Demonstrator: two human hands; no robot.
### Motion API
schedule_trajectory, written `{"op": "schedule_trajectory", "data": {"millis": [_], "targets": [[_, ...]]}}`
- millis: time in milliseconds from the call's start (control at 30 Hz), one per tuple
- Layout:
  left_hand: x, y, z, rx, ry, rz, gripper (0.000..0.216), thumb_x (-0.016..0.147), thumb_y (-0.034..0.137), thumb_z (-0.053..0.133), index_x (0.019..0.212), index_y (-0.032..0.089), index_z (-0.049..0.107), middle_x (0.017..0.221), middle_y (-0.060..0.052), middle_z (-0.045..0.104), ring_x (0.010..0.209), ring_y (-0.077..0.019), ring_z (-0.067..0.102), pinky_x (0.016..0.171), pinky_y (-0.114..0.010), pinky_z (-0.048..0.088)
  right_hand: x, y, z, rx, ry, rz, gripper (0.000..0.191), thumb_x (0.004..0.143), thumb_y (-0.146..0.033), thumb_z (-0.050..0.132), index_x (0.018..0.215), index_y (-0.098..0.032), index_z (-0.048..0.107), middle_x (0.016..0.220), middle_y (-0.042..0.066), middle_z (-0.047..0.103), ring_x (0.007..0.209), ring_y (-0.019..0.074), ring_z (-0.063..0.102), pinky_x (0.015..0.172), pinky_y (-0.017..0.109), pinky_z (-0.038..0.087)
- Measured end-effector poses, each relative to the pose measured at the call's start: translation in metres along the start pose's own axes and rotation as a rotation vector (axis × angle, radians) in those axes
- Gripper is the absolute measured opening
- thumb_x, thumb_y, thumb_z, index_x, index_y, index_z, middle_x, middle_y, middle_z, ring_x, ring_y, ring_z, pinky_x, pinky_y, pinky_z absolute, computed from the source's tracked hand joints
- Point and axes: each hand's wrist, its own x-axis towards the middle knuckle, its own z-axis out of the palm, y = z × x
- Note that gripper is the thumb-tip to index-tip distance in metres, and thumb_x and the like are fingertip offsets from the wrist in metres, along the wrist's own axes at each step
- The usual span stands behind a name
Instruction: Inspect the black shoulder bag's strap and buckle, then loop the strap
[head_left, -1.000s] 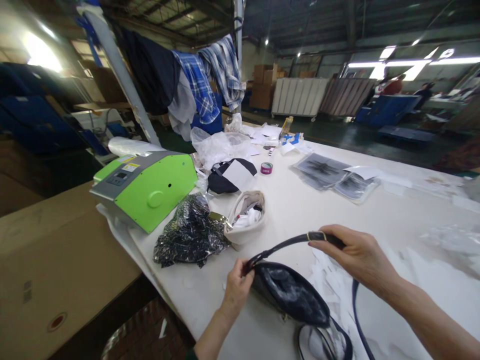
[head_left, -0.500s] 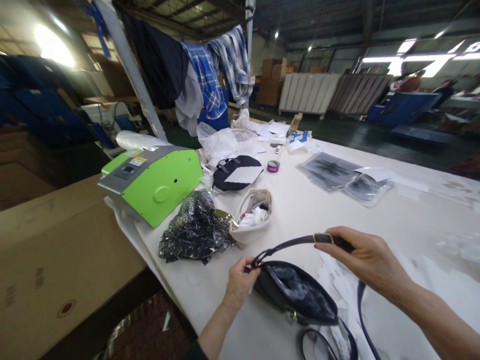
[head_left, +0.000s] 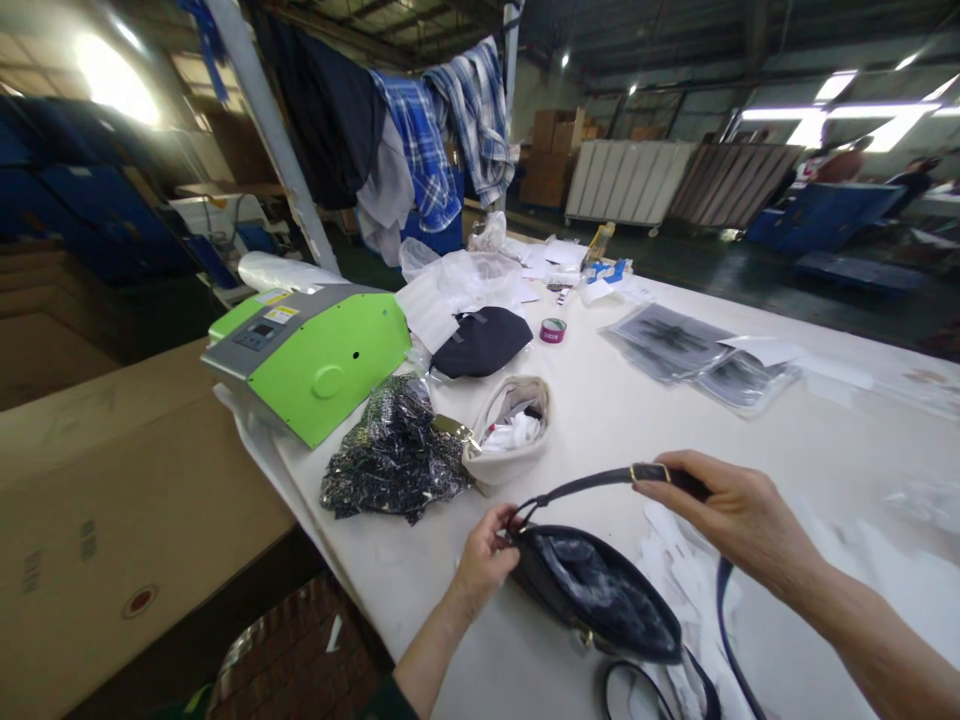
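A black handbag (head_left: 544, 590) lies open at the top on the white table, with crumpled clear plastic (head_left: 592, 570) showing inside. My left hand (head_left: 484, 555) pinches the bag's left end, where the strap joins it. My right hand (head_left: 739, 505) is closed on the black strap (head_left: 577, 487) beside its gold buckle and holds it raised and taut above the bag. More strap (head_left: 731, 640) hangs below my right hand and loops near the bag's right end. A round metal fitting (head_left: 581, 640) sits on the bag's front edge.
A cream fabric pouch (head_left: 510, 470) holding white scraps stands beyond the bag, beside crumpled black-and-silver material (head_left: 390, 465). Behind are a green machine (head_left: 330, 360), a dark folded item (head_left: 484, 343) and a tape roll (head_left: 553, 330). Paper scraps (head_left: 667, 555) lie right of the bag.
A white sheet that lay on the dark folded item is now to its left. Both hands keep their holds on the bag and strap. The view has shifted slightly.
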Motion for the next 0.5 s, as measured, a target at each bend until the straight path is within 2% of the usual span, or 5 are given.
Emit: {"op": "schedule_trajectory", "data": {"millis": [133,233,367,500], "targets": [[0.001,0.007,-0.003,-0.067,-0.092,-0.036,0.041,0.063,0.028,0.058,0.101,0.013,0.062,0.088,-0.005,0.063,0.073,-0.0145,0.053,0.067,-0.026,0.041,-0.001,0.002,0.005,-0.008,-0.011,0.018,0.047,0.075,-0.064,0.052,0.077,-0.019,0.065,0.052,-0.002,0.056,0.044,0.0115,0.046,0.041,0.024,0.034],[0.005,0.011,-0.001,-0.058,-0.073,-0.045,0.036,0.068,0.036,0.062,0.097,0.013,0.064,0.08,-0.003,0.062,0.068,-0.013,0.05,0.063,-0.025,0.038,-0.002,0.004,0.009,-0.014,-0.038,0.037,0.047,0.075,-0.064,0.052,0.078,-0.019,0.065,0.052,-0.002,0.057,0.045,0.0121,0.048,0.043,0.024,0.036],[0.009,0.013,0.005,-0.054,-0.055,-0.043,0.028,0.069,0.036,0.065,0.086,0.014,0.067,0.067,0.001,0.06,0.061,-0.0115,0.047,0.061,-0.023,0.034,-0.002,0.003,0.01,-0.011,-0.073,0.073,0.046,0.076,-0.063,0.051,0.08,-0.019,0.065,0.054,-0.001,0.059,0.047,0.0129,0.05,0.045,0.025,0.038],[0.012,0.01,0.007,-0.096,-0.061,-0.043,0.029,0.071,0.041,0.065,0.08,0.014,0.069,0.063,0.0,0.061,0.06,-0.0119,0.048,0.061,-0.024,0.035,0.0,0.002,0.004,-0.015,-0.041,0.083,0.049,0.075,-0.064,0.05,0.079,-0.019,0.066,0.056,0.001,0.061,0.047,0.0141,0.051,0.045,0.026,0.038]]}}
